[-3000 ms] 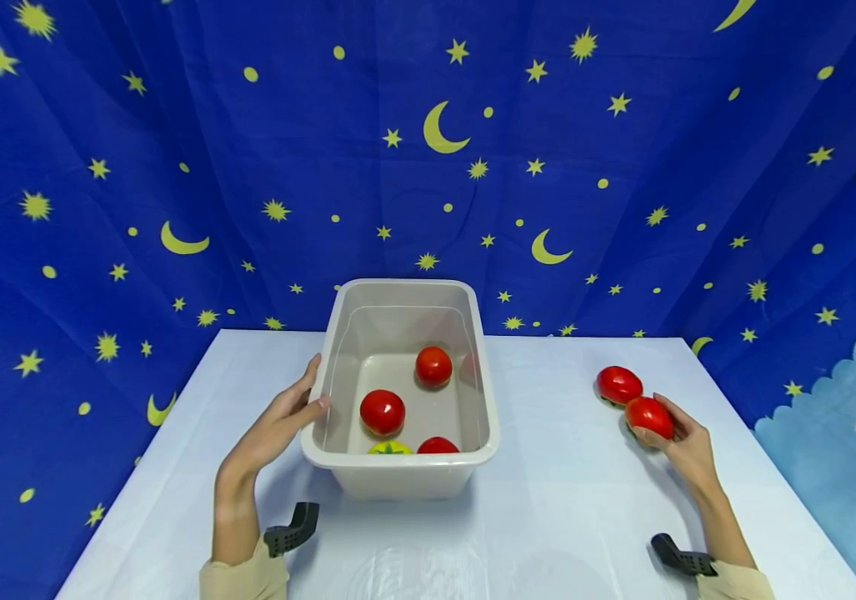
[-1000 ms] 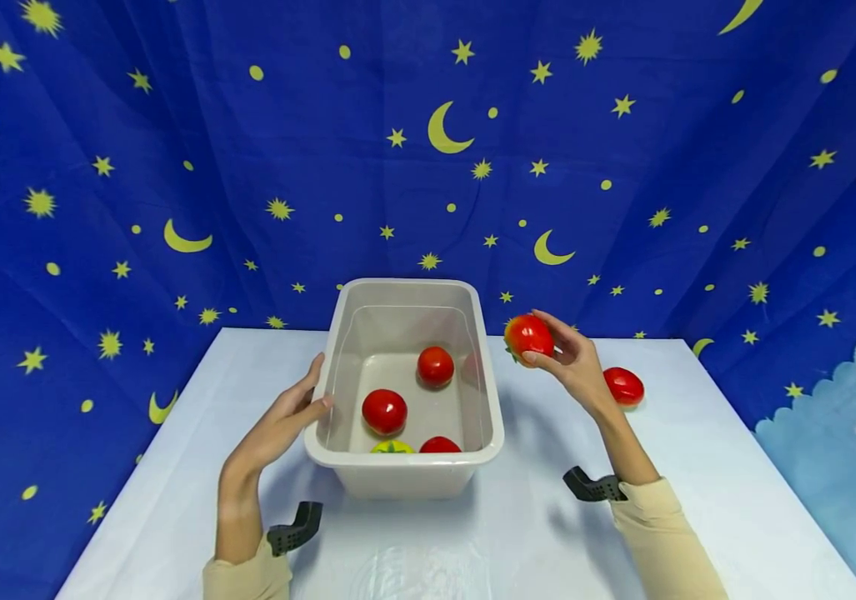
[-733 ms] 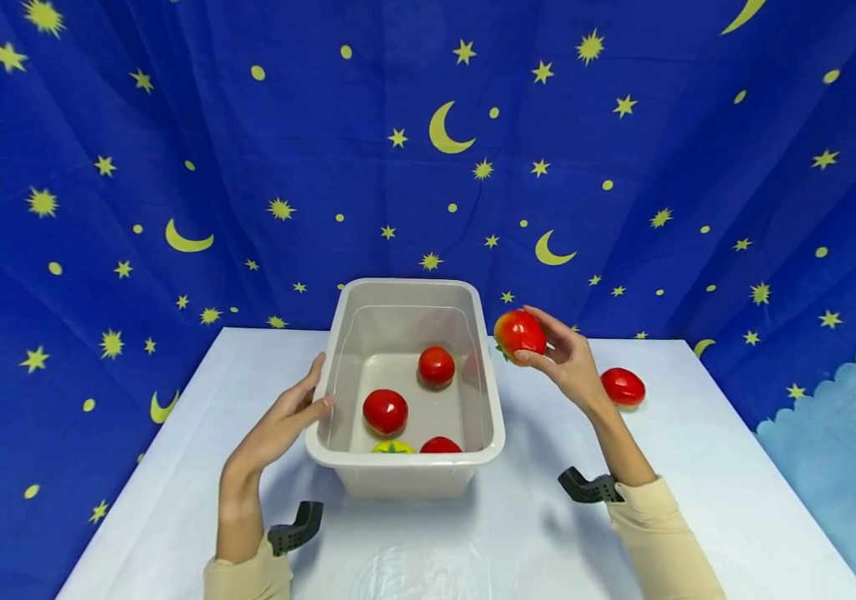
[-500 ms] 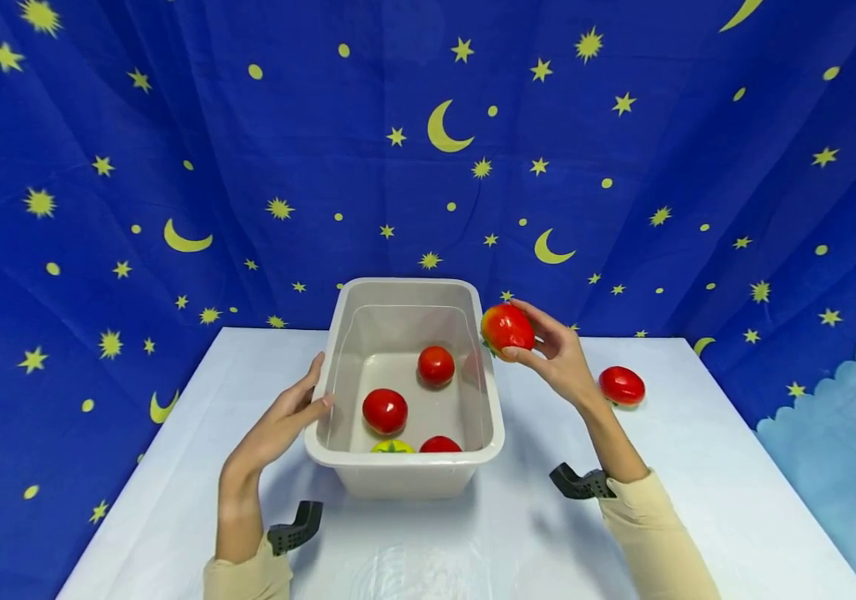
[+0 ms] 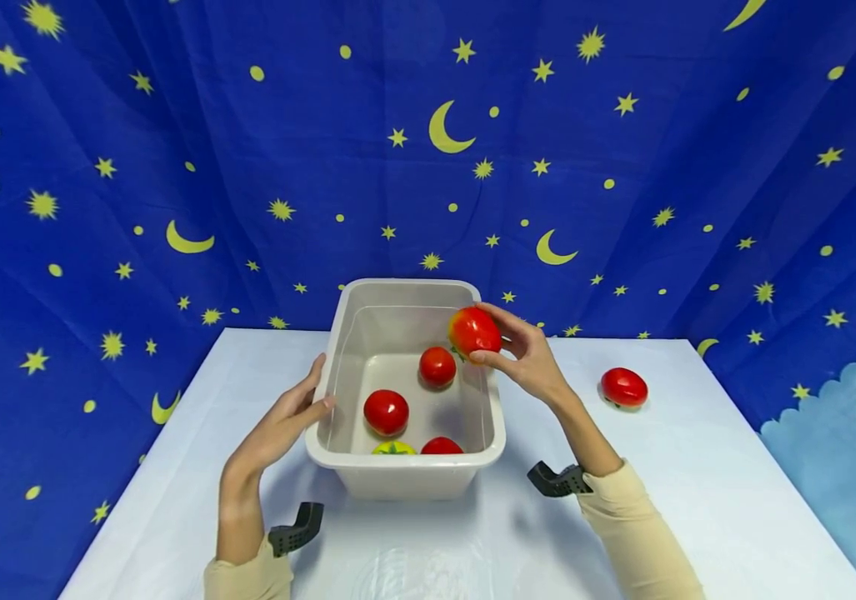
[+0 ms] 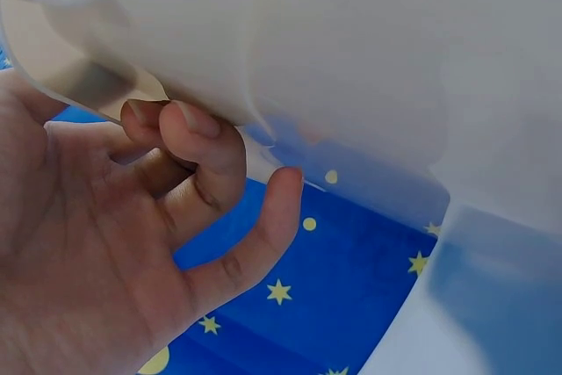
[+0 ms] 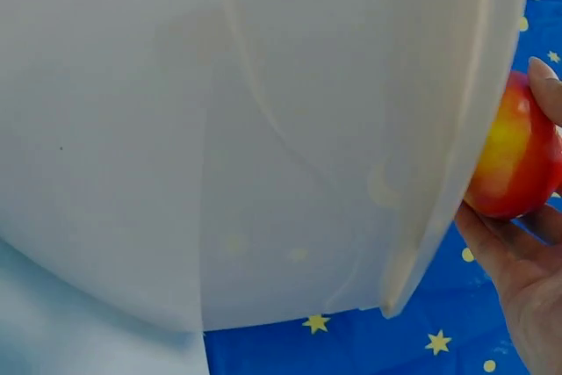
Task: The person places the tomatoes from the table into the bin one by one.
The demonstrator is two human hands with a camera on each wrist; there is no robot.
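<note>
A grey plastic bin (image 5: pixel 405 482) stands on the table with several red tomatoes (image 5: pixel 386 412) inside. One of them, near the front wall, shows its yellow top (image 5: pixel 393 448) and green calyx. My left hand (image 5: pixel 281 425) grips the bin's left rim, thumb over the edge; in the left wrist view its fingers (image 6: pixel 206 151) curl under the rim. Over the bin's right rim, my right hand (image 5: pixel 528 354) holds a red tomato (image 5: pixel 475 331) with a yellowish end and green leaves. In the right wrist view the bin's wall partly hides this tomato (image 7: pixel 518 151).
Another red tomato (image 5: pixel 624 388) lies on the white-covered table (image 5: pixel 698 483) at the right. A blue curtain (image 5: pixel 307 150) with stars and moons hangs behind the table and at its sides. Each wrist wears a black camera mount (image 5: pixel 296 529).
My right hand picked up the nearer of two tomatoes at the right and carried it left, lately from beside the bin to over its right rim. The left hand stayed on the bin.
</note>
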